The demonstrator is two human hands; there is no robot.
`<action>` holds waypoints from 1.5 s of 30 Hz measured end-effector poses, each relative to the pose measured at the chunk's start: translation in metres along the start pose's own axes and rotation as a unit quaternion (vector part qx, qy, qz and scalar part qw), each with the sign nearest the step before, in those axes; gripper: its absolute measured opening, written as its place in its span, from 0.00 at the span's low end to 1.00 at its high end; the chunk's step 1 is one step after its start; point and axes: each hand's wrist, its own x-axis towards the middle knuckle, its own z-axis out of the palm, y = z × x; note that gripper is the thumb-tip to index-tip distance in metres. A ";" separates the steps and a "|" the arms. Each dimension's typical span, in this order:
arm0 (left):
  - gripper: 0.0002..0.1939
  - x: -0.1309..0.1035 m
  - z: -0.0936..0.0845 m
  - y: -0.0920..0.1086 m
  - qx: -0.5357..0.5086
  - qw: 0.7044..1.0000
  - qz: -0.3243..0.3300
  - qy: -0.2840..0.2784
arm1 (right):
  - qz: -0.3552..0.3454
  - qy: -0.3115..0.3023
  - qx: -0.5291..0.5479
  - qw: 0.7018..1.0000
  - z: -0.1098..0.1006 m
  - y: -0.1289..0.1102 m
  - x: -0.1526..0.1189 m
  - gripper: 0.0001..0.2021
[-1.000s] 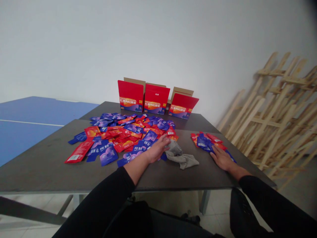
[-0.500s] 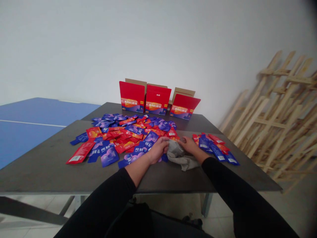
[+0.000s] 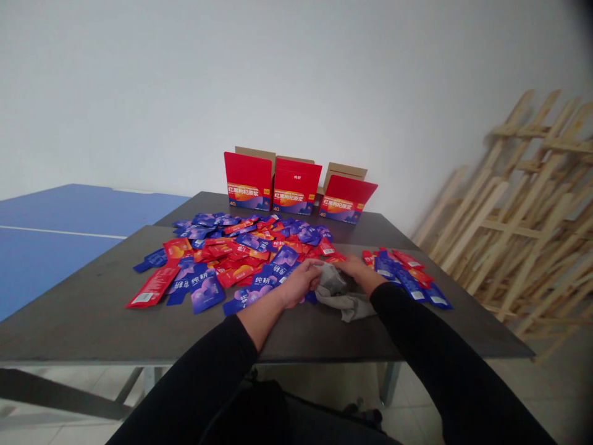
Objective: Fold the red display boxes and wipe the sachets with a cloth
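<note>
A crumpled grey cloth [image 3: 340,298] lies on the dark table between my hands. My left hand [image 3: 301,283] is closed on its left edge, thumb and fingers pressed together. On the cloth's upper right side, my right hand [image 3: 356,270] has its fingers bent and partly hidden; it appears to grip the fabric. Red packets [image 3: 328,248] lie right beside its fingertips. To the left spreads a large heap of red and blue packets, with a blue packet [image 3: 206,288] at its near side. Right of my right hand is a smaller group of blue packets [image 3: 407,283] and red ones.
Three open red-and-blue cartons [image 3: 249,185] stand along the back of the table [image 3: 296,340], flaps raised. A blue table [image 3: 60,247] adjoins at the left. Wooden frames [image 3: 509,228] lean against the wall at the right.
My right hand has shifted slightly left and up over the cloth, its fingertips now nearer the red packets. The left hand stays at the cloth's edge. The view has moved slightly.
</note>
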 end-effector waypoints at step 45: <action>0.31 -0.001 -0.014 0.029 -0.257 0.965 -0.026 0.048 | -0.487 0.276 -0.017 0.828 0.036 -0.011 -0.083 0.14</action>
